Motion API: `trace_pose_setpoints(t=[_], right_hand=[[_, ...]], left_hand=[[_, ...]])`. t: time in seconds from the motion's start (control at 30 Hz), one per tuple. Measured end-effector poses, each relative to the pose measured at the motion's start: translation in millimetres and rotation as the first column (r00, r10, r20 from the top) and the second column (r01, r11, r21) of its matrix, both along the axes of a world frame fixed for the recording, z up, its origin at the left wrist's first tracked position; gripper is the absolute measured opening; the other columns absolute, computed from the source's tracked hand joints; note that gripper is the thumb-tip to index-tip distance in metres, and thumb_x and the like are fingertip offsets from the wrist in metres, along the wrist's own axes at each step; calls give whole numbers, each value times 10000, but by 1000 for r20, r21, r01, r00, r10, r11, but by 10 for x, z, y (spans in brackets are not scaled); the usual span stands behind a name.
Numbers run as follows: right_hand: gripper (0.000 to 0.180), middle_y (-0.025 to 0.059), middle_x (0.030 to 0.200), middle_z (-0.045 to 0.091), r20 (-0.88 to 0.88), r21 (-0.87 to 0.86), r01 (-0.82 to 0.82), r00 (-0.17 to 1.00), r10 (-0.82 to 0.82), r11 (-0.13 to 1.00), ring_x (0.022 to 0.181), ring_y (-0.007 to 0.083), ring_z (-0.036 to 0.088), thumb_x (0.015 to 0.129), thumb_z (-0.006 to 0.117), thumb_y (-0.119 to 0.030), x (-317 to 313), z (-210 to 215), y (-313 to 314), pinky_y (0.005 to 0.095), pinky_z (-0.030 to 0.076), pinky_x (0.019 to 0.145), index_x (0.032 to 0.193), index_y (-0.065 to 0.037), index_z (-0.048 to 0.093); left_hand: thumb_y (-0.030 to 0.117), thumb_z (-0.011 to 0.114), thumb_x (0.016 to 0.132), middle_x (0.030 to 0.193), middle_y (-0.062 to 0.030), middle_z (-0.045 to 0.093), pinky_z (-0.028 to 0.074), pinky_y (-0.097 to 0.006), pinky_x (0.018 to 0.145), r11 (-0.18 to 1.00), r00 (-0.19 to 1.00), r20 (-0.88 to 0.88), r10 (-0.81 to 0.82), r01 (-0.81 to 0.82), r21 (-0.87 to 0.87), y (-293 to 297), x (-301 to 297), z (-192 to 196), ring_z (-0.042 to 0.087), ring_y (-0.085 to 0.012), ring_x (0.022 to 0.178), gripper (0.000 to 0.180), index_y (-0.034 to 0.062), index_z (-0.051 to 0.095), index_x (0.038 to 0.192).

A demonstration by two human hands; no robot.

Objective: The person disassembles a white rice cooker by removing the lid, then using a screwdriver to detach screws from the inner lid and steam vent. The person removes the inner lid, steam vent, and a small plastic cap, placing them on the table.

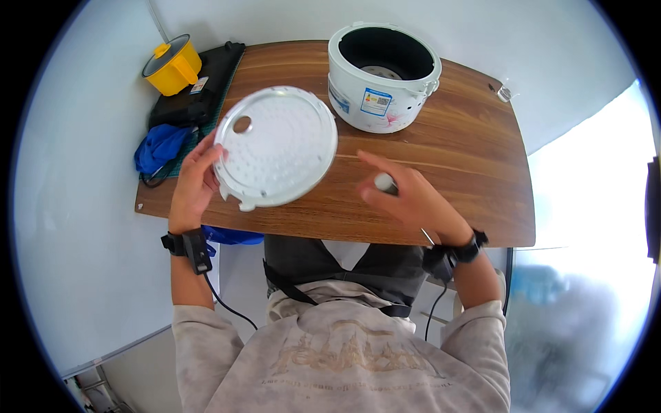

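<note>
In the head view the left hand (195,184) grips the left rim of a round white inner lid plate (275,146), fingers curled over its edge and thumb on the face, holding it tilted up above the near left part of the wooden table (468,158). The plate is dimpled all over, has a round hole near its upper left and small tabs on its lower rim; it looks thin, stiff and light, likely metal with a plastic or rubber rim, so I judge it would handle easily by one edge, though a smooth face could slip if wet, and the rim or the tabs seem the surest places to hold. The right hand (413,199) hovers over the near middle of the table, half closed around a small white rounded piece (384,182), the index finger stretched toward the plate; what that piece is I cannot tell. At the far middle stands a white rice cooker body (382,72), open, its dark well empty, with a small rectangular blue-and-white label (376,102) and a pink flower print on its near side. At the far left a yellow lidded pot (172,65) sits on a black object that carries a small pale sticker, with a blue cloth (160,148) just near of it.
</note>
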State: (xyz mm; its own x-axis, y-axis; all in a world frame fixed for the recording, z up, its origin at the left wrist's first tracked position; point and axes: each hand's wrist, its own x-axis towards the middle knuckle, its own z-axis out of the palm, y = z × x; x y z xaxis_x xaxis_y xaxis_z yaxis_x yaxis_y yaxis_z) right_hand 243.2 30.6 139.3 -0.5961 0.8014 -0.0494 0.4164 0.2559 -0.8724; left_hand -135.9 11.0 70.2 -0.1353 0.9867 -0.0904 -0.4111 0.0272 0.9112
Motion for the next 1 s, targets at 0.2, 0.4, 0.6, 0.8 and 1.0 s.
trace_pose_setpoints(t=[0.2, 0.4, 0.6, 0.8, 1.0], right_hand=[[660, 34, 622, 556, -63, -229, -28, 998, 14, 973, 475, 122, 523, 898, 656, -206, -902, 161, 427, 275, 415, 457, 1479, -4, 416], [433, 76, 760, 614, -257, -380, -120, 966, 20, 917, 486, 112, 480, 884, 650, -187, -1367, -96, 1067, 270, 388, 449, 1244, 13, 518], [217, 137, 977, 680, -172, -601, 20, 973, -154, 799, 573, 82, 460, 917, 629, -186, -1772, -316, 1615, 249, 408, 473, 1050, -20, 581], [200, 180, 1019, 676, -260, -786, 34, 888, -379, 617, 540, 53, 448, 894, 651, -117, -1944, -491, 1993, 215, 451, 468, 1018, -17, 531], [253, 192, 1071, 656, -273, -862, -6, 847, -456, 506, 522, 45, 453, 888, 643, -93, -2031, -643, 2190, 202, 460, 441, 1039, -20, 453]], left_hand=[[154, 667, 973, 1237, -64, 663, 504, -275, 982, 993, 991, 88, 100, -105, 56, 381, -428, -181, 634, -131, 1101, 534, -1, 495, 1454], [165, 683, 976, 1270, -54, 632, 499, -283, 987, 990, 985, 117, 123, -131, 57, 720, -662, -277, 601, -127, 1129, 520, 7, 502, 1436], [193, 709, 972, 1252, -56, 647, 508, -289, 982, 993, 991, 60, 116, -116, -3, 1144, -891, -450, 614, -138, 1118, 485, 26, 539, 1394], [216, 704, 981, 1220, -59, 664, 526, -326, 968, 990, 995, -3, 104, -104, -96, 1523, -1027, -625, 630, -148, 1104, 470, 25, 548, 1382], [244, 673, 1003, 1224, -89, 655, 543, -377, 953, 945, 966, -77, 248, -258, -201, 1848, -951, -710, 628, -177, 1115, 441, 23, 533, 1357]])
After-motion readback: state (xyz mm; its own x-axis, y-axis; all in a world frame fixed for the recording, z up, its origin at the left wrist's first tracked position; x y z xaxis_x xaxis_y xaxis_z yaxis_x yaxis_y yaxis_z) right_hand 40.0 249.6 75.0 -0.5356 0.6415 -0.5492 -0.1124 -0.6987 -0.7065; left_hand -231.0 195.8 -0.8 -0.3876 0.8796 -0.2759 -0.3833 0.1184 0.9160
